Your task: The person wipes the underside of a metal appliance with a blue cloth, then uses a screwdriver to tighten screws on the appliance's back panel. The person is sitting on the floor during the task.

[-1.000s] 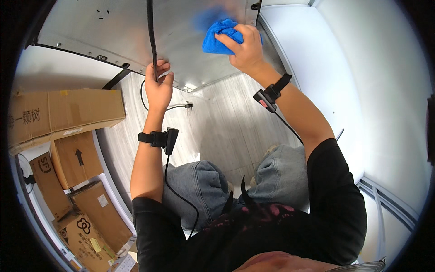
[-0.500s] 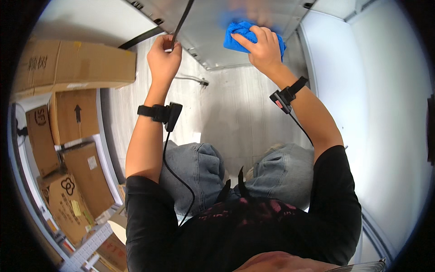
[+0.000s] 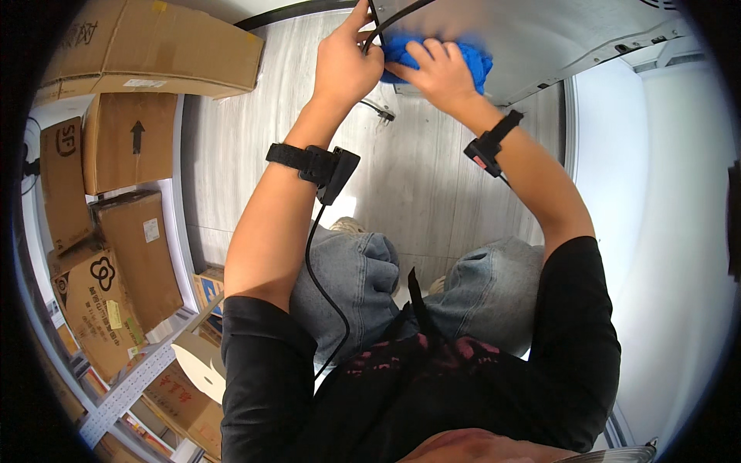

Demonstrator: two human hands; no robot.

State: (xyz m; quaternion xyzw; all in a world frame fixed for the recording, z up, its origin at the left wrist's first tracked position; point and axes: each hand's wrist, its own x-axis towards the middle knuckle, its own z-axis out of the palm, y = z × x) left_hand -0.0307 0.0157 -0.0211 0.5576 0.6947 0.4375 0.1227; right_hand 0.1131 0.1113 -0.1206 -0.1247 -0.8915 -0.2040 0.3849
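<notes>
A tall grey metal panel [image 3: 532,46], part of a large appliance or cabinet, stands in front of me. My right hand [image 3: 444,77] presses a bunched blue cloth [image 3: 481,68] against it, fingers curled over the fabric. Close beside it, at the panel's left edge, is my left hand [image 3: 346,68]. A black cable [image 3: 397,17] runs down the panel into its closed fingers, and one finger reaches up along the edge. Below that hand, the plug [image 3: 385,115] of a cord hangs over or lies on the floor; I cannot tell which.
Cardboard boxes [image 3: 131,147] fill a shelf rack [image 3: 127,409] on my left, with a long carton [image 3: 185,46] farther forward. A white wall or panel [image 3: 656,193] bounds the right side. Grey wood-look flooring [image 3: 432,177] lies between my knees and the metal panel.
The metal panel has turned and shifted in view. My left hand has moved right and forward, close to the right hand. The cloth has reached the panel's left edge.
</notes>
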